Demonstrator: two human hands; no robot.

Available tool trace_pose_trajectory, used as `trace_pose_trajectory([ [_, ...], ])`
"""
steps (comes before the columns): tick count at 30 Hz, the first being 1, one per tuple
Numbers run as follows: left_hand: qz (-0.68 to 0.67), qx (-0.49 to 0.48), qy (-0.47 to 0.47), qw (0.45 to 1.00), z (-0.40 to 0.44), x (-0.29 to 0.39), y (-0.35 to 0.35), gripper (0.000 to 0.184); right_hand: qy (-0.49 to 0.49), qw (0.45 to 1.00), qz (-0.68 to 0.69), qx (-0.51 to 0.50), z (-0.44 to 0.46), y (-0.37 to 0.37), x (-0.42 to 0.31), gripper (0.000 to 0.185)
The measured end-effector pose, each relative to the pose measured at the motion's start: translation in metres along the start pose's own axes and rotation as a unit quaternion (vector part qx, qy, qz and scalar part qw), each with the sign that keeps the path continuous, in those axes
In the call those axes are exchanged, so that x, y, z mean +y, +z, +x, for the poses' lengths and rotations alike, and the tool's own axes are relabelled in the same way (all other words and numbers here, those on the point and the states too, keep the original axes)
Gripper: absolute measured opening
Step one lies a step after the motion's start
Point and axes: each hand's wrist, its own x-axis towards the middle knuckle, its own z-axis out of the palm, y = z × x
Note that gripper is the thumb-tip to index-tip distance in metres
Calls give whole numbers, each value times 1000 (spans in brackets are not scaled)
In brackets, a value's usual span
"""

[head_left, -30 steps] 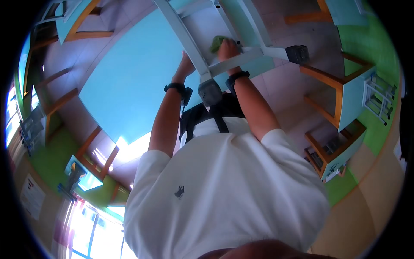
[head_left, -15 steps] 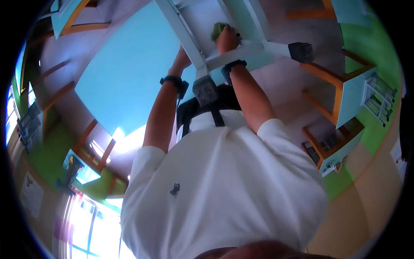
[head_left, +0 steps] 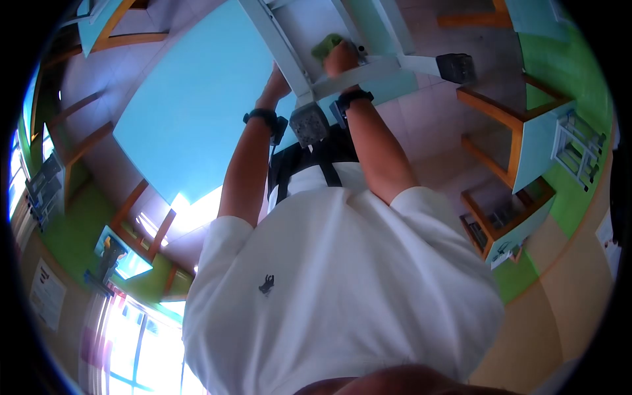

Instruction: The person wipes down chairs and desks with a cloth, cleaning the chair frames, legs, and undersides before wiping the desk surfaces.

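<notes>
A grey metal-framed stool (head_left: 359, 76) lies upturned on the light-blue table (head_left: 197, 92), its legs ending in dark foot caps (head_left: 309, 125). Inside the frame, my right hand (head_left: 341, 59) is closed on a crumpled green cloth (head_left: 327, 46), which lies against the pale underside panel (head_left: 309, 26). My left hand (head_left: 276, 84) is at the frame's left side, beside a long bar; its fingers are hidden behind the metal. Both wrists wear black straps with small devices.
Wood-framed tables with light-blue tops stand around the room, one at the right (head_left: 536, 148). Another grey metal stool (head_left: 577, 150) rests against that table's top. At lower left is a bright window (head_left: 131, 342). Pale tiled floor (head_left: 428, 125) shows between the tables.
My right hand and the green cloth have shifted slightly left across the panel. The stool's near foot caps sit a little higher in view. My left hand has barely moved.
</notes>
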Motion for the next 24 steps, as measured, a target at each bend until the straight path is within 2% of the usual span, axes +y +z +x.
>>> trace_pose_trajectory([
  [1, -31, 27, 19, 999, -1, 12, 0, 39, -4, 1000, 1, 8, -1, -5, 1, 22],
  [3, 64, 14, 11, 998, 0, 6, 0, 41, -73, 979, -77, -174, -11, -7, 10, 33],
  [4, 96, 10, 8, 995, -3, -6, 2, 41, -126, 985, -39, -109, -18, -6, 21, 37],
  [5, -110, -13, -110, 988, -2, -39, 11, 45, -182, 982, -9, -46, -25, -7, 32, 40],
  [7, -309, -36, -212, 926, 5, -62, 7, 49, -64, 980, 56, -177, -53, -57, 14, 45],
  [8, -303, -40, -233, 923, 4, -62, 5, 54, -60, 975, 80, -201, -63, -69, 21, 43],
  [10, -237, -61, -250, 937, 3, -11, -9, 62, -61, 968, 99, -220, -76, -93, 46, 41],
  [11, -204, -72, -258, 942, 2, 17, -17, 66, -92, 950, 126, -272, -79, -105, 62, 42],
  [12, 65, -87, -242, 964, -3, 49, -21, 67, -122, 926, 152, -325, -86, -116, 73, 43],
  [13, 198, -90, -226, 949, -5, 53, -22, 68, -126, 925, 149, -326, -95, -136, 69, 43],
  [14, 329, -90, -214, 915, -7, 55, -22, 68, -88, 942, 156, -283, -102, -167, 53, 43],
  [15, 135, -67, -189, 970, -8, 34, -18, 65, -50, 956, 163, -240, -107, -193, 36, 43],
  [16, 37, -49, -174, 983, -13, 30, -20, 64, -56, 954, 162, -245, -113, -212, 17, 43],
  [17, -62, -35, -158, 985, -17, 26, -22, 62, -62, 967, 198, -145, -120, -225, -2, 43],
  [18, -159, -42, -84, 983, -24, 36, -22, 56, -64, 969, 234, -45, -126, -229, -14, 43],
  [19, -253, -50, -9, 966, -33, 49, -25, 50, -64, 968, 236, -51, -128, -224, -21, 43],
  [21, -277, -74, -40, 957, -45, 82, -38, 37, -200, 956, 194, 94, -121, -210, -33, 49],
  [22, -174, -79, -76, 979, -45, 99, -41, 39, -200, 955, 197, 91, -122, -199, -43, 49],
  [24, -34, -9, -5, 999, -46, 97, -33, 46, -314, 933, 135, 116, -124, -181, -57, 54],
])
